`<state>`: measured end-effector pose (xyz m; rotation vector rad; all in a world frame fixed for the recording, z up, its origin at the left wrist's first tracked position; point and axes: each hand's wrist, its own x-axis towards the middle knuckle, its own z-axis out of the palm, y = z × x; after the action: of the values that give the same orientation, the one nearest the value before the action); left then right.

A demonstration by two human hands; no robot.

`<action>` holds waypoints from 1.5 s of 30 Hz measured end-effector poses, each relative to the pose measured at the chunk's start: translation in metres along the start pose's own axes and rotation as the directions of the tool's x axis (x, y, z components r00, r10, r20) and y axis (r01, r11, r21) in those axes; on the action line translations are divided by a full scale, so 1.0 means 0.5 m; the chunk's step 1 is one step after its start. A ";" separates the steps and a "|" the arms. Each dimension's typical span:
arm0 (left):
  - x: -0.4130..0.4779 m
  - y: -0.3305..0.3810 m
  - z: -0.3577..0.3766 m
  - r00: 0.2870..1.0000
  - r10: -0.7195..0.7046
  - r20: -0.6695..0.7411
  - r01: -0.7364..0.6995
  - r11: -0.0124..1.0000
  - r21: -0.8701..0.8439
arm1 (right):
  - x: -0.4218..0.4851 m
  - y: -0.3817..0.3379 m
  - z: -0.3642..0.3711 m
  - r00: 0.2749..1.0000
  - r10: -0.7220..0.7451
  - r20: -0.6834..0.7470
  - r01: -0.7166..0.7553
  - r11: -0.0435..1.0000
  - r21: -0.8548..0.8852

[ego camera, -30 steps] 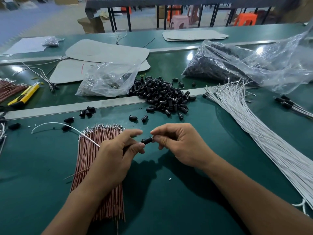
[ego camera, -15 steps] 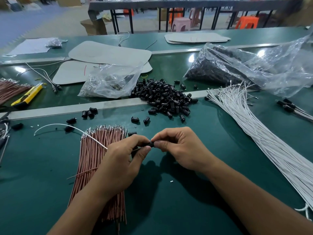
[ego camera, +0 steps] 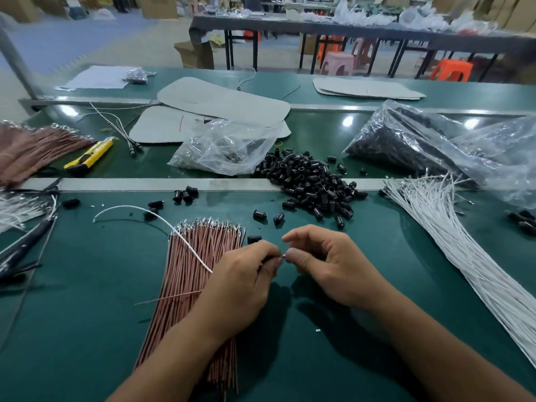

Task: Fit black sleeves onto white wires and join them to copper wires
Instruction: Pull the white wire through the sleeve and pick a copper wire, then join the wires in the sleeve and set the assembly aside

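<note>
A white wire (ego camera: 129, 206) is pinched in the curled fingers of the left hand (ego camera: 240, 282), just above the green table (ego camera: 87, 329). Its long end is looped out to the left, over the copper wires (ego camera: 188, 285), which are laid in a bunch under that hand. A tiny shiny tip (ego camera: 282, 256) is seen between the two hands, and it is pinched by the thumb and first finger of the right hand (ego camera: 327, 268). A black sleeve may be hidden in the left fingers, but that cannot be told for sure. One thin copper wire (ego camera: 168, 298) is poked out sideways by the left hand, so the joining step seems to be close or under way

Only a little of the job looks done: a few wires with black ends (ego camera: 522, 219) are laid at the right edge. A lot is left to do: a big heap of black sleeves (ego camera: 313, 181) is piled behind the hands, and a thick bunch of white wires (ego camera: 464, 256) is spread out on the right
</note>
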<state>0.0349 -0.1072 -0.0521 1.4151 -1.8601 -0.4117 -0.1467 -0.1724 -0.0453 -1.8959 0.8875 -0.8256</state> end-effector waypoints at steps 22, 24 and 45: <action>0.004 -0.009 -0.001 0.995 -0.080 0.054 0.081 0.997 -0.010 | 0.548 -0.022 0.112 0.984 0.161 0.078 0.009 0.395 -0.919; 0.005 -0.011 -0.002 0.994 -0.091 0.063 0.093 0.995 -0.027 | 0.546 -0.023 0.115 0.977 0.177 0.118 0.036 0.407 -0.913; 0.011 -0.010 -0.015 0.977 -0.211 -0.002 0.194 0.903 -0.383 | 0.260 -0.072 0.035 0.993 -0.003 -0.114 -0.014 0.990 -0.143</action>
<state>0.0432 -0.1126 -0.0484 1.3357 -1.4978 -0.7948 -0.0548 -0.2590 0.0051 -1.9847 1.0466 -0.8949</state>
